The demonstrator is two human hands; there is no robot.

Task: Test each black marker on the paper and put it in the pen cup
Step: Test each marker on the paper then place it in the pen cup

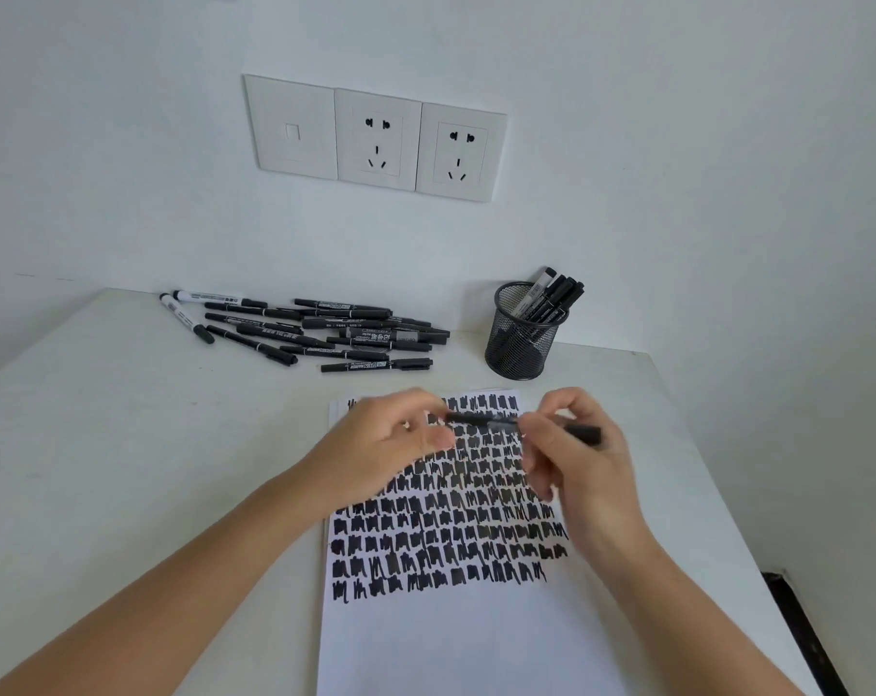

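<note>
A white sheet of paper (456, 640) lies in front of me, its upper part covered in rows of black scribbles. Above it my right hand (581, 454) grips a black marker (481, 420) that lies level, pointing left. My left hand (391, 444) hovers at the marker's left end with its fingers curled; whether it pinches the tip or a cap is blurred. A black mesh pen cup (519, 339) stands at the back right with several markers in it. A pile of several black markers (345, 334) lies at the back of the table.
The white table (124, 444) meets a white wall with three socket plates (375, 138). The table's right edge drops to a dark floor strip (807, 635). Two white-barrelled markers (187, 316) lie at the pile's left end.
</note>
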